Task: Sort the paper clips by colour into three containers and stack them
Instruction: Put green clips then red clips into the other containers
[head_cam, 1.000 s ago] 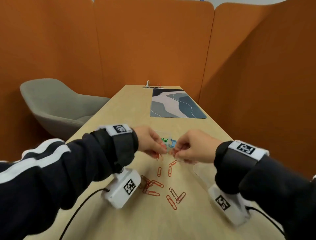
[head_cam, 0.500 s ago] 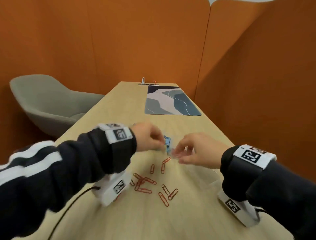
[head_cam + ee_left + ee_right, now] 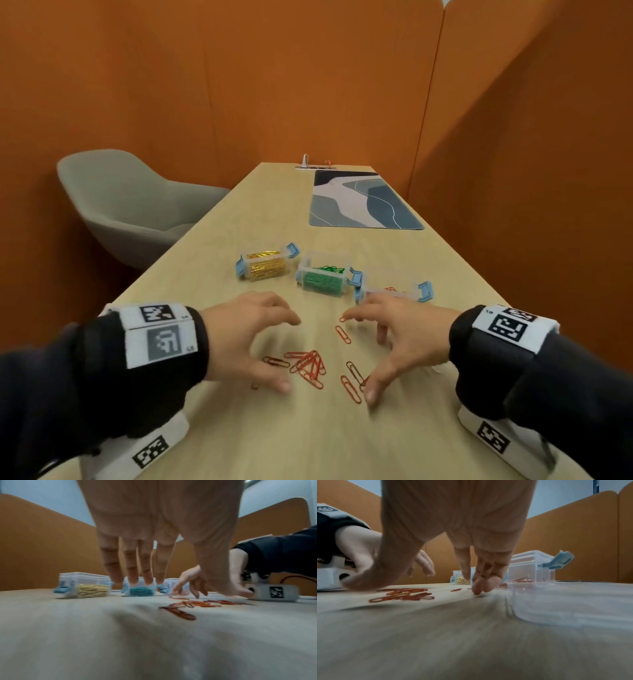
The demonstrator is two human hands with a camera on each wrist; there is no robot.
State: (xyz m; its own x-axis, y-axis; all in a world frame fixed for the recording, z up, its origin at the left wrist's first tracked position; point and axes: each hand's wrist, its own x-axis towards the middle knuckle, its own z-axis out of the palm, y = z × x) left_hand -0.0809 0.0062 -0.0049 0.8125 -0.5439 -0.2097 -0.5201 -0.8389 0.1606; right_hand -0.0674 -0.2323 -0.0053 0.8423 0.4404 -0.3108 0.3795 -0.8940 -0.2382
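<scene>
- My left hand (image 3: pixel 253 337) and right hand (image 3: pixel 397 334): fingers spread, holding nothing, flanking loose red clips (image 3: pixel 308 366) on the near table (image 3: pixel 274 438).
- Three containers beyond: gold container (image 3: pixel 265 265) far left, green container (image 3: pixel 323 277) in the middle, red container (image 3: pixel 394 287) right.

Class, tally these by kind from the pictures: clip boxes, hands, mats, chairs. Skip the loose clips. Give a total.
Boxes: 3 (gold box, green box, red box)
Hands: 2 (left hand, right hand)
Mat: 1
Chair: 1
Total: 7
</scene>
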